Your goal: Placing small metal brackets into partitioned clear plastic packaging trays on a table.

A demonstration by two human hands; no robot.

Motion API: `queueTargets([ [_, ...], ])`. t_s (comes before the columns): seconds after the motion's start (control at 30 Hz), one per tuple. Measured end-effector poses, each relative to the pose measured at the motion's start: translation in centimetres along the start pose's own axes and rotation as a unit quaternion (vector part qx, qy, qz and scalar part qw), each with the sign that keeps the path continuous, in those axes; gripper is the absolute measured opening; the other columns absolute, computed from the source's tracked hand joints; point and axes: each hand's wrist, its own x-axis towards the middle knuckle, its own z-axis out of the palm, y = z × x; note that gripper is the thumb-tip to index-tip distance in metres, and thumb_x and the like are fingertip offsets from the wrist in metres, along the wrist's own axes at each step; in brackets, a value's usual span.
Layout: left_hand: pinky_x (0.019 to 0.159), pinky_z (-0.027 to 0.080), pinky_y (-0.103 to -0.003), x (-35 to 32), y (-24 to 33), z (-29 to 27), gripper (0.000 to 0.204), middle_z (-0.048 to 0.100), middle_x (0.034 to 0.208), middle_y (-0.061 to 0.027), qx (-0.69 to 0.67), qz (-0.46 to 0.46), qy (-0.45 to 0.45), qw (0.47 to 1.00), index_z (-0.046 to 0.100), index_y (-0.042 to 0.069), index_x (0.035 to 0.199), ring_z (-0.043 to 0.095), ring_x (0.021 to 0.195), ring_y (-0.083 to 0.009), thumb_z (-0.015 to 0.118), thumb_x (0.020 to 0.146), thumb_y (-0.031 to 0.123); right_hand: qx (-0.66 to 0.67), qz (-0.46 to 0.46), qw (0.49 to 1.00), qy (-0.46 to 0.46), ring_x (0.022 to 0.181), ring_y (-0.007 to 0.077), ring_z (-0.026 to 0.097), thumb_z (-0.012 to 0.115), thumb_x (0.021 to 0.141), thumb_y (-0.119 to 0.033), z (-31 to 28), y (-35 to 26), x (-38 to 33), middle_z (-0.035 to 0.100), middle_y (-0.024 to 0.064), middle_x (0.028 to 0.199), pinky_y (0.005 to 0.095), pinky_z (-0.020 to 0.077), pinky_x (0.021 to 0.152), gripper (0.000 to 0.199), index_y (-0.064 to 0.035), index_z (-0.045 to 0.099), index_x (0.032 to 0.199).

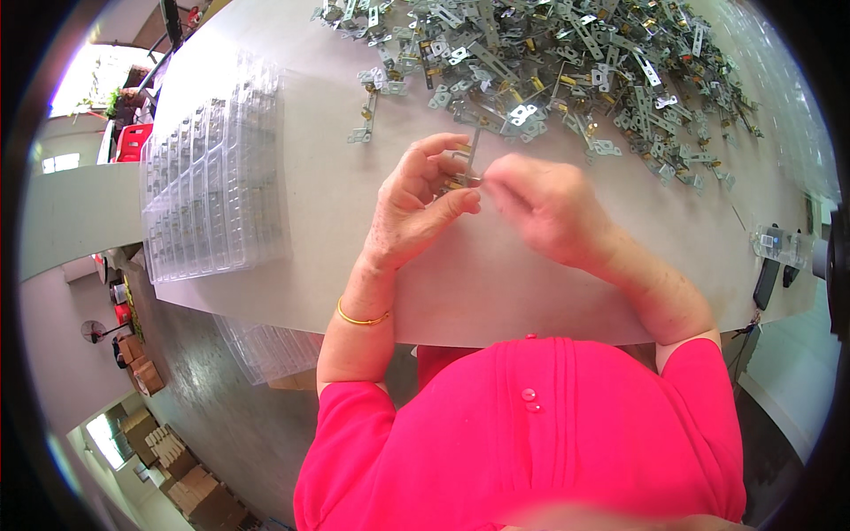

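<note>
My left hand (416, 199) is closed around a small metal bracket (474, 150) with brass-coloured bits, its thin strip standing up between thumb and fingers. Close against it on the right, my right hand (553, 208) is curled with thumb and fingertips pinched together beside the bracket. Those fingertips are slightly blurred, and whatever they pinch is too small to name. Beyond both hands spreads a large heap of similar metal brackets (611, 66), silver with brass-coloured pieces. One loose bracket (367, 111) lies at the heap's left edge.
A stack of clear plastic trays (217, 177), holding metal parts, stands on the left of the pale table (336, 230). More clear plastic (775, 88) lies at the far right. Near the right edge are a small clear packet (784, 246) and a black tool (765, 283). Clear trays (266, 350) sit below table level.
</note>
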Motion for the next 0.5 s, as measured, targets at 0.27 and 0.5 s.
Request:
queueTargets([
  [0.27,0.08,0.057,-0.029,0.0,0.2,-0.1,0.058,0.065,0.104,-0.0094,0.026,-0.012,0.008,1.0,0.048,0.002,0.139,0.066,0.09,-0.0148,0.068,0.086,-0.012,0.054,0.047,0.997,-0.007,0.066,0.0348,0.065,0.065,0.091,-0.006,0.0,-0.2,0.0,0.064,0.0158,0.075,0.0412,0.0491,0.056,0.007,-0.0068,0.059,0.094],
  [0.5,0.079,0.055,-0.031,-0.3,0.5,-0.7,0.052,0.066,0.102,-0.0118,-0.017,-0.011,0.016,1.0,0.049,0.0,0.138,0.066,0.087,-0.017,0.07,0.091,0.002,0.064,0.113,0.99,0.051,0.061,0.0218,0.063,0.065,0.095,-0.007,-1.2,-0.6,0.5,0.062,0.0106,0.072,0.0342,0.0489,0.056,0.006,-0.0066,0.06,0.098],
])
